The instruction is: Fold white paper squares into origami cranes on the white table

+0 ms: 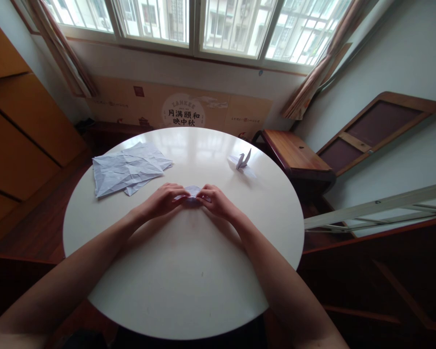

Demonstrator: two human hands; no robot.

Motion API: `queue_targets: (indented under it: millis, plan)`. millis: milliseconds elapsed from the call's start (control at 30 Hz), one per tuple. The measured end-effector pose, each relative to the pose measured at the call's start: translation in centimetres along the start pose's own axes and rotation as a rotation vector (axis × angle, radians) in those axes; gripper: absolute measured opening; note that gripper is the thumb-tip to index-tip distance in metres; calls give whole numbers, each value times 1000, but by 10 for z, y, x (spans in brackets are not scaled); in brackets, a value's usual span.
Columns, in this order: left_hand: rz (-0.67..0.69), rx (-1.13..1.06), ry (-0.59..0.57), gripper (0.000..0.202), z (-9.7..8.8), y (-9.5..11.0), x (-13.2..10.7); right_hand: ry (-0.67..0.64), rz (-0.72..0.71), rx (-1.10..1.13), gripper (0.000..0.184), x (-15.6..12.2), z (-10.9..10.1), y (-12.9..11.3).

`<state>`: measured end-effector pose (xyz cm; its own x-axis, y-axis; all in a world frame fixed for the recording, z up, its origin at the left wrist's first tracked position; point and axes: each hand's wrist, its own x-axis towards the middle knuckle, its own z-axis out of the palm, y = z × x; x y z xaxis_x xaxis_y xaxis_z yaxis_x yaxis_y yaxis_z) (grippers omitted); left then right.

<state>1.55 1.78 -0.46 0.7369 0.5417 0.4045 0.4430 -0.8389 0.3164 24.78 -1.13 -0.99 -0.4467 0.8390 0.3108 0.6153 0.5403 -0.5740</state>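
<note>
A small folded piece of white paper lies at the middle of the round white table. My left hand pinches its left end with curled fingers. My right hand pinches its right end the same way. Both hands rest on the tabletop and hide most of the paper between them. A finished white paper crane stands on the table beyond my right hand.
A pile of creased white paper sheets lies at the table's far left. A wooden side table stands to the right, a cardboard panel leans under the window, and wooden cabinets line the left wall.
</note>
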Motion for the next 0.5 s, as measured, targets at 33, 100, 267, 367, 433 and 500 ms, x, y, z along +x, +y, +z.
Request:
queue_targets:
  millis: [33,100,267,367,433,500]
  plan:
    - [-7,2,3,17,0,0,0,5,4,-6,8,0,1,0]
    - [-23,-7,12,20,1,0,0,18,13,-20,11,0,2,0]
    - [-26,-34,-3,21,3,0,-1,27,24,-70,13,1,5,-1]
    - [2,-38,-18,18,2,-1,-2,33,15,-86,13,0,4,-3]
    - [12,-35,-26,18,2,-2,-2,40,7,-76,14,0,4,-3]
    - [10,-23,-36,18,1,-3,-3,46,0,-76,15,-1,2,-3]
